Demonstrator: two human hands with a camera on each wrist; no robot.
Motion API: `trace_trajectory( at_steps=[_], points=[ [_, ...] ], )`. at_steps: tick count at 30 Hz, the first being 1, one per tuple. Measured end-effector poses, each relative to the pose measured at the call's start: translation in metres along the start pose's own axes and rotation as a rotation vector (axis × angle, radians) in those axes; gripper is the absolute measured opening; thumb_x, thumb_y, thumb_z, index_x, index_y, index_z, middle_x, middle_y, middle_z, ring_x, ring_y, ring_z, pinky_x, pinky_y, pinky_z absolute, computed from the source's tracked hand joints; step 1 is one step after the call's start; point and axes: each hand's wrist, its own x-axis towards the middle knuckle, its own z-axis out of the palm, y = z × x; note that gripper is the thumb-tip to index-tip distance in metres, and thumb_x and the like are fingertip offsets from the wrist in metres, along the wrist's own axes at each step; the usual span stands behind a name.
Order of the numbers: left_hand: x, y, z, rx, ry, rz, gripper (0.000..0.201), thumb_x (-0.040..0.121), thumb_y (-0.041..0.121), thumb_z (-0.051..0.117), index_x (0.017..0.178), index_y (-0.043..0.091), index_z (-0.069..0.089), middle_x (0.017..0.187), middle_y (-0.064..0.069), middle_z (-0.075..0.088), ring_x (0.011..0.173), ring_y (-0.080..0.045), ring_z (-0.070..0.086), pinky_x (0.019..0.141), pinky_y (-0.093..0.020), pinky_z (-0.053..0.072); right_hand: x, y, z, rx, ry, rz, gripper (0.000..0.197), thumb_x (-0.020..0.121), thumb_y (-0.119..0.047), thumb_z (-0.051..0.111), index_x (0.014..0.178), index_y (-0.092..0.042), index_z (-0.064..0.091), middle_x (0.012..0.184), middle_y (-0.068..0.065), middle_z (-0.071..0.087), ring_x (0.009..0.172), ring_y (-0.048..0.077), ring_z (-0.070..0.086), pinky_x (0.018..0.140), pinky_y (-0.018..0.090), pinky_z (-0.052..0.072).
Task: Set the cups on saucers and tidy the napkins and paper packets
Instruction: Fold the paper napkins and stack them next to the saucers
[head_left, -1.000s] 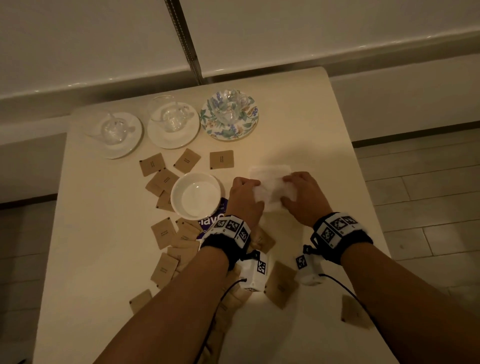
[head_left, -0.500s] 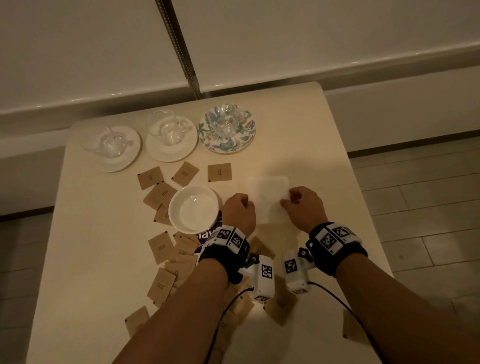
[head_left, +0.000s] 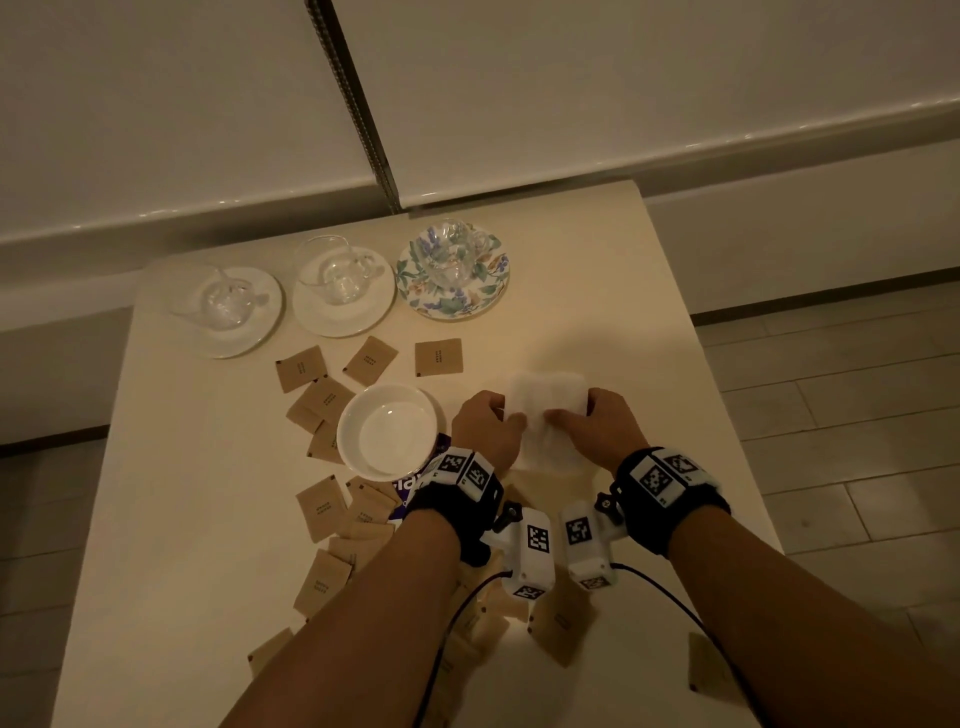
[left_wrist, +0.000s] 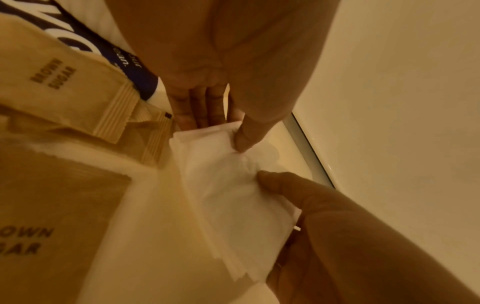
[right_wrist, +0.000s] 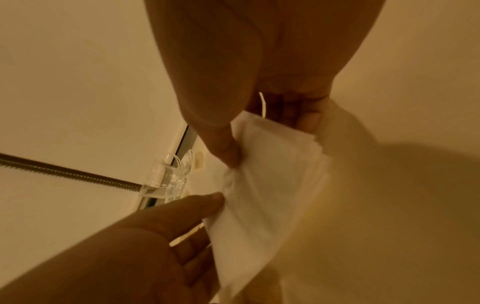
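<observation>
White paper napkins (head_left: 546, 410) are lying in a small stack on the table (head_left: 597, 291), right of the empty saucer (head_left: 387, 431), and both hands are working them. Left hand (head_left: 485, 428) is pinching the stack's near-left side, thumb on top and fingers curled beneath; right hand (head_left: 597, 428) is gripping the right side the same way, so both are clamped on the napkins. Three glass cups are already sitting on saucers along the far edge, while brown sugar packets (head_left: 322, 506) are lying scattered on the left and under the forearms.

Judging from the loose, staggered sheet edges in the wrist views, the stack could fan apart or crumple if the two thumbs squeeze unevenly, and the forearms could be dragging packets towards the near edge.

How many napkins make up the stack is hard to tell. A dark blue printed packet (head_left: 410, 486) is mostly hidden under the saucer and left wrist, and several packets are covered by the arms
</observation>
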Motion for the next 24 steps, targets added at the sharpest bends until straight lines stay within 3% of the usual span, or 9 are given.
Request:
trace_trajectory(
  at_steps=[4, 6, 8, 10, 12, 15, 17, 21, 24],
  points=[
    [0.001, -0.004, 0.000, -0.060, 0.024, 0.003, 0.027, 0.084, 0.024, 0.071, 0.106, 0.017, 0.059, 0.088, 0.006, 0.061, 0.081, -0.014, 0.060, 0.059, -0.016, 0.039, -0.005, 0.002, 0.001, 0.078, 0.029, -0.057, 0.031, 0.084, -0.030, 0.073, 0.103, -0.010, 0.059, 0.097, 0.005, 0.065, 0.084, 0.022, 0.062, 0.070, 0.035, 0.053],
    [0.001, -0.006, 0.001, -0.069, 0.029, 0.028, 0.037, 0.082, 0.026, 0.073, 0.114, 0.013, 0.060, 0.102, 0.000, 0.063, 0.088, -0.016, 0.060, 0.066, -0.017, 0.042, -0.008, 0.003, 0.001, 0.124, 0.025, -0.079, 0.029, 0.086, -0.028, 0.072, 0.103, -0.011, 0.058, 0.095, 0.002, 0.064, 0.081, 0.018, 0.062, 0.064, 0.028, 0.050],
    [-0.002, -0.007, 0.001, -0.122, 0.050, 0.016, 0.051, 0.081, 0.028, 0.075, 0.124, 0.013, 0.054, 0.115, -0.004, 0.058, 0.098, -0.019, 0.058, 0.078, -0.025, 0.047, -0.011, 0.003, 0.001, 0.165, 0.016, -0.088, 0.027, 0.086, -0.027, 0.072, 0.102, -0.010, 0.059, 0.093, 0.001, 0.065, 0.083, 0.020, 0.063, 0.064, 0.028, 0.050],
    [-0.007, -0.008, 0.002, -0.194, 0.067, -0.014, 0.062, 0.081, 0.033, 0.075, 0.133, 0.014, 0.047, 0.121, -0.003, 0.054, 0.104, -0.020, 0.055, 0.088, -0.031, 0.050, -0.015, 0.002, -0.001, 0.252, -0.016, -0.067, 0.027, 0.085, -0.025, 0.074, 0.104, -0.010, 0.062, 0.096, 0.005, 0.068, 0.088, 0.024, 0.066, 0.073, 0.037, 0.056],
    [-0.014, -0.006, 0.003, -0.309, 0.021, -0.069, 0.066, 0.083, 0.034, 0.074, 0.137, 0.014, 0.042, 0.123, -0.002, 0.055, 0.105, -0.018, 0.056, 0.088, -0.031, 0.050, -0.020, -0.002, -0.004, 0.375, -0.050, -0.035, 0.030, 0.085, -0.020, 0.074, 0.110, -0.008, 0.064, 0.103, 0.010, 0.070, 0.094, 0.029, 0.068, 0.084, 0.047, 0.057],
    [-0.018, 0.000, -0.003, -0.500, -0.065, -0.176, 0.058, 0.086, 0.032, 0.073, 0.133, 0.007, 0.050, 0.123, -0.010, 0.064, 0.099, -0.021, 0.064, 0.082, -0.032, 0.056, -0.030, -0.012, -0.011, 0.521, -0.101, -0.025, 0.025, 0.086, -0.016, 0.071, 0.109, -0.010, 0.066, 0.108, 0.013, 0.071, 0.093, 0.028, 0.070, 0.082, 0.046, 0.058],
    [-0.018, 0.001, -0.015, -0.582, -0.133, -0.190, 0.059, 0.086, 0.036, 0.072, 0.131, 0.002, 0.054, 0.122, -0.017, 0.065, 0.103, -0.029, 0.066, 0.088, -0.041, 0.057, -0.038, -0.019, -0.014, 0.590, -0.145, -0.035, 0.020, 0.087, -0.013, 0.069, 0.107, -0.013, 0.067, 0.109, 0.013, 0.071, 0.089, 0.024, 0.071, 0.077, 0.039, 0.059],
    [-0.027, 0.004, -0.040, -0.703, -0.240, -0.163, 0.056, 0.085, 0.042, 0.071, 0.120, -0.001, 0.062, 0.114, -0.019, 0.069, 0.101, -0.031, 0.068, 0.090, -0.044, 0.056, -0.049, -0.032, -0.016, 0.700, -0.257, -0.030, 0.028, 0.087, -0.010, 0.067, 0.115, -0.006, 0.066, 0.112, 0.017, 0.070, 0.099, 0.032, 0.069, 0.083, 0.044, 0.058],
    [-0.034, -0.001, -0.051, -0.780, -0.349, -0.210, 0.063, 0.082, 0.047, 0.071, 0.126, 0.004, 0.059, 0.122, -0.019, 0.066, 0.114, -0.037, 0.063, 0.102, -0.053, 0.047, -0.055, -0.038, -0.011, 0.703, -0.317, -0.065, 0.029, 0.087, -0.011, 0.068, 0.115, -0.006, 0.066, 0.108, 0.015, 0.072, 0.096, 0.029, 0.071, 0.076, 0.037, 0.059]
  ],
)
